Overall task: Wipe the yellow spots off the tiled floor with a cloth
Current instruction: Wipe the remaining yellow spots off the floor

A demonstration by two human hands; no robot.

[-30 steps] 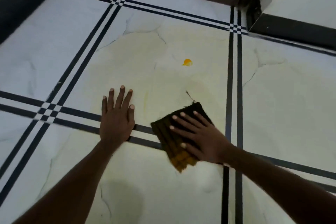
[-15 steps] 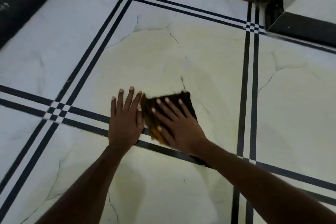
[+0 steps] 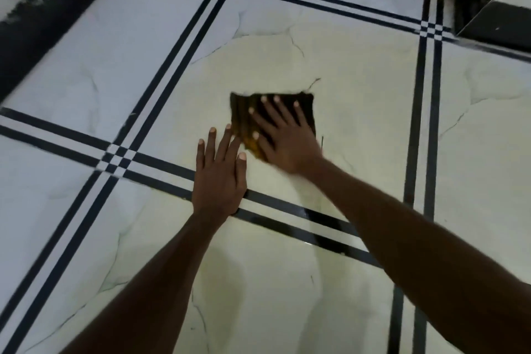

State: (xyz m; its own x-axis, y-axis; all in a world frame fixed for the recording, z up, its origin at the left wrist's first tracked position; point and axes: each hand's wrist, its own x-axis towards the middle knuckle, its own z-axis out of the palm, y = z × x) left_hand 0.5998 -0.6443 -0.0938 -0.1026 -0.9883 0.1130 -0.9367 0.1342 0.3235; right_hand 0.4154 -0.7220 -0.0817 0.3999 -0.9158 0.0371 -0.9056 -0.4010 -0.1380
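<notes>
the cloth (image 3: pixel 304 106), dark with a yellow-stained lower corner, lies flat on the tiled floor (image 3: pixel 359 129) in the middle of a pale, yellow-tinted tile, well inside the black double lines that border it. no distinct yellow spot shows anywhere on the floor; if one remains it may be hidden under the cloth, and only a faint yellowish film tints the tile around it.

the right hand (image 3: pixel 283 135) presses down on the cloth with its fingers (image 3: pixel 265 115) spread wide and straight, holding nothing in a pinch, just pinning the fabric by flat pressure. the left hand (image 3: pixel 219 178) rests flat on the floor just beside the cloth's lower left edge, fingers straight and slightly parted, bracing across a black tile line; its fingertips come close to the cloth, though whether they touch it i cannot tell.

the wiping looks well along, judged by the stain on the cloth. the risks from here: the soiled corner could smear yellow back over the tile if the cloth is not turned to a clean face; flat-palm pressure alone could let the cloth bunch or slip out on a fast stroke; and the bracing hand sits on what may be a damp film, so it could slide. a loose thread trails from the cloth's top right corner and could drag residue.
</notes>
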